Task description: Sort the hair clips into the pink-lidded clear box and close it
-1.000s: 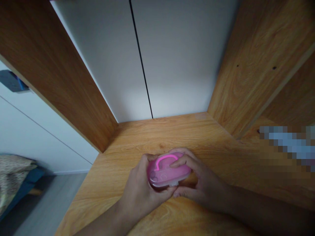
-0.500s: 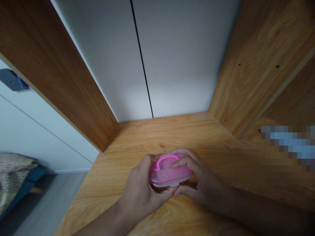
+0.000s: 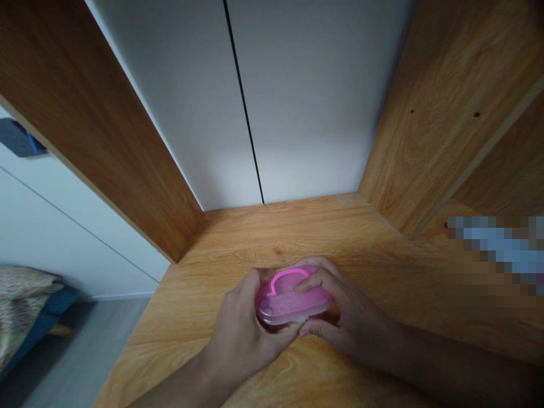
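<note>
A small oval pink plastic case [image 3: 297, 300] with a see-through lid and a bright pink handle [image 3: 289, 274] sits between my two hands, over the wooden desktop [image 3: 272, 232]. My left hand [image 3: 249, 317] is wrapped round its left end, the thumb along the near side. On the right, my right hand [image 3: 340, 303] grips the other end. One right finger lies on the lid by the handle, and the right thumb presses at the front edge. The lid looks closed; what the case holds I cannot make out.
Wooden side panels rise at the left [image 3: 127, 130] and right [image 3: 425, 130], with a white back panel [image 3: 306, 113] split by a dark line. A pixelated bluish patch [image 3: 497, 243] lies at the right. Patterned cloth [image 3: 25, 306] is at the lower left, above a grey floor.
The right thumb has shifted slightly along the case's front edge, covering more of the clasp there. Otherwise both hands and the case stay nearly where they were.
</note>
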Tool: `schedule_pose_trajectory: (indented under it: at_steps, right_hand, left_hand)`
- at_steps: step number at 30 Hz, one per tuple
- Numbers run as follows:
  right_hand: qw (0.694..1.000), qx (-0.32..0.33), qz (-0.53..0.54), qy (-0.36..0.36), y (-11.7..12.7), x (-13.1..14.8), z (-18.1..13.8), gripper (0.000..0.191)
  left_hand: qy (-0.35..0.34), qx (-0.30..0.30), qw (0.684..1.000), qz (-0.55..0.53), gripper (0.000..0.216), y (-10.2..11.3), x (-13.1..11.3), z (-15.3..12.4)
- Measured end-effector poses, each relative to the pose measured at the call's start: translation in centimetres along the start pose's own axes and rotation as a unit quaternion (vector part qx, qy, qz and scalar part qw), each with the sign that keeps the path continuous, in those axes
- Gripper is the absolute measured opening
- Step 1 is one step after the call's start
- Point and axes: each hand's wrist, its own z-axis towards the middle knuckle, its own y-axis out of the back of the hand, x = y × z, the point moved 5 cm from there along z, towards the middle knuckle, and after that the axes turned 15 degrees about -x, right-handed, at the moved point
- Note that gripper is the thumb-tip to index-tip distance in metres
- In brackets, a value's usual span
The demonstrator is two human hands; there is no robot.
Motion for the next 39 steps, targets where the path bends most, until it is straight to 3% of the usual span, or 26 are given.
schedule_pose_trajectory:
  at_steps: [12,27,35,37,39]
  right_hand:
    - [1.000,-0.017,0.006,0.006,0.0,-0.2,0.2,0.042]
    - [0.998,-0.057,-0.011,0.026,0.5,0.6,0.2,0.052]
    - [0.984,-0.138,-0.116,0.003,1.2,-1.1,0.9,0.045]
    - [0.975,-0.168,-0.147,-0.004,1.8,-1.7,1.2,0.044]
    - [0.966,-0.193,-0.169,-0.018,2.5,-2.6,1.6,0.043]
  left_hand:
    - [0.021,-0.026,0.999,-0.025,0.060,-0.5,0.8,-0.1]
    - [0.065,-0.006,0.993,-0.098,0.073,-1.3,1.8,0.0]
    - [0.025,-0.040,0.999,-0.011,0.071,-1.1,3.2,0.8]
    - [0.017,-0.063,0.996,0.053,0.062,-0.7,3.5,1.3]
    - [0.006,-0.053,0.990,0.131,0.039,-0.4,3.8,1.8]
